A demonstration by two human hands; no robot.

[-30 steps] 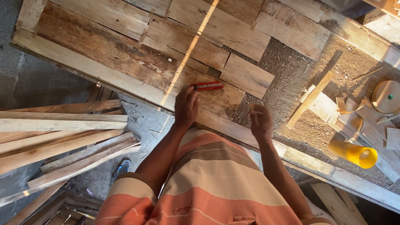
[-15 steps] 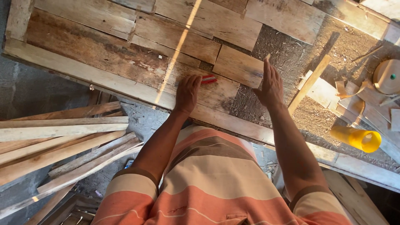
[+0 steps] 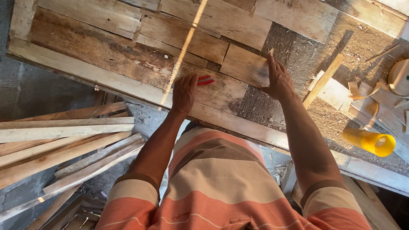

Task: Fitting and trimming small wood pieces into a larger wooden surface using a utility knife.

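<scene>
My left hand (image 3: 184, 93) rests on a rough wooden workbench (image 3: 106, 55) and holds a red pencil (image 3: 205, 80) whose tip pokes out to the right of the fingers. My right hand (image 3: 279, 79) lies flat with fingers together against the right end of a short wooden board (image 3: 243, 66). That board sits among other planks laid side by side on the bench. A narrow strip of sunlight crosses the planks just left of my left hand.
Sawdust covers the bench right of the short board. A loose thin wood strip (image 3: 323, 81) lies there. A yellow plastic cup (image 3: 370, 142) lies on its side at the right edge, near wood scraps and a round wooden piece (image 3: 399, 76). Long slats (image 3: 64, 140) are stacked lower left.
My right hand has reached up from the bench's near edge to the end of the short board. My left hand has stayed on the plank with the red pencil.
</scene>
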